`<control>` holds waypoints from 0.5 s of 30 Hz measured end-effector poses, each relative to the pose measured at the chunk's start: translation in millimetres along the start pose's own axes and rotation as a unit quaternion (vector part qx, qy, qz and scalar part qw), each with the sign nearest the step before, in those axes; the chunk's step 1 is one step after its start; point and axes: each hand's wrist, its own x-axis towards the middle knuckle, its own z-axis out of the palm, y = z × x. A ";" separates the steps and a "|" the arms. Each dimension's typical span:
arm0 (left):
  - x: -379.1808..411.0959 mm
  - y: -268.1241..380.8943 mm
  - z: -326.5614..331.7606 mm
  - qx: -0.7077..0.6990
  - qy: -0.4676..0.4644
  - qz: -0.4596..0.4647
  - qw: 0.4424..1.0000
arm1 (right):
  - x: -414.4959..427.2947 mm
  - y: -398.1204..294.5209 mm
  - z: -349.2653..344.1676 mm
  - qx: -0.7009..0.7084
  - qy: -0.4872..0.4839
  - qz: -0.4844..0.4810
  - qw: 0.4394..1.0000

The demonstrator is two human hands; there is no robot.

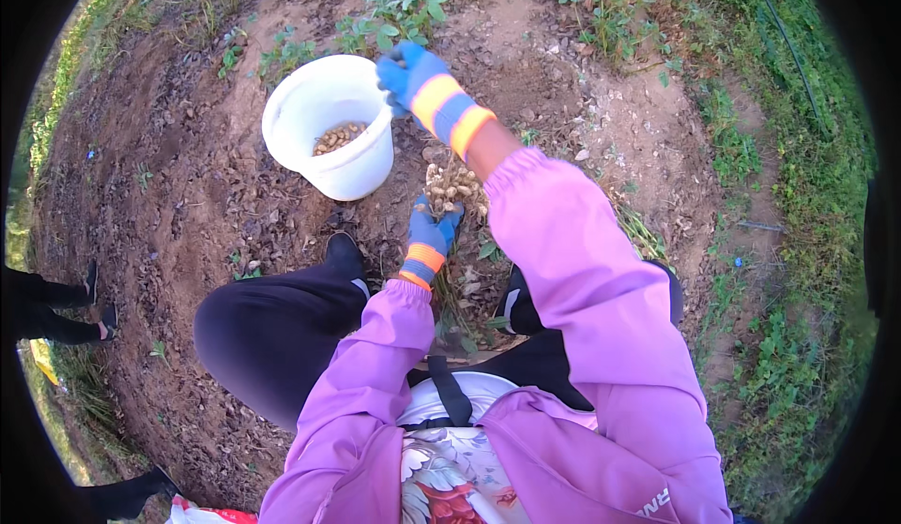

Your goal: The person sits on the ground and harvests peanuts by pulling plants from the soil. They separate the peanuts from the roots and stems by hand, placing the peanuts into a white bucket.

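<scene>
My left hand (435, 228), in a blue work glove with an orange striped cuff, grips a bunch of peanut plants by the stems. The cluster of peanut pods (450, 190) sits just above its fingers, and the stalks hang down between my shoes. My right hand (408, 77), gloved alike, is at the right rim of a white plastic bucket (359, 172). Its fingers are curled and slightly blurred; whether anything is inside them cannot be told. Loose peanuts (338, 138) lie at the bottom of the bucket, which leans a little towards the upper left.
Bare soil with dry leaves (176, 207) surrounds me. Leafy green plants (401, 7) grow beyond the bucket, and dense greenery (788, 355) runs along the right. Another person's legs (56, 306) show at the far left. A red and white bag (211, 513) lies at the lower left.
</scene>
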 end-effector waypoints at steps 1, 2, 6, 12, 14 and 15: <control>8.3 -2.6 -4.3 -0.059 0.014 -0.048 0.997 | 13.7 -14.3 14.7 -0.119 -0.035 -0.021 0.992; 16.1 -5.6 -14.4 -0.117 0.040 -0.094 0.988 | 18.1 -26.4 26.9 -0.212 -0.038 -0.069 0.974; 7.7 47.5 -5.7 -0.189 0.024 -0.129 0.973 | 21.0 -33.9 9.4 -0.297 0.031 -0.171 0.939; 12.2 54.0 -36.7 -0.082 0.011 -0.083 0.993 | -28.0 47.6 -65.4 -0.122 0.056 -0.130 0.982; 3.9 81.3 -19.7 -0.134 -0.009 -0.142 0.981 | -56.5 76.7 -84.9 -0.044 0.056 -0.081 0.994; 0.7 90.6 -14.9 -0.157 -0.016 -0.169 0.973 | -65.0 95.5 -88.1 -0.099 0.097 -0.021 0.990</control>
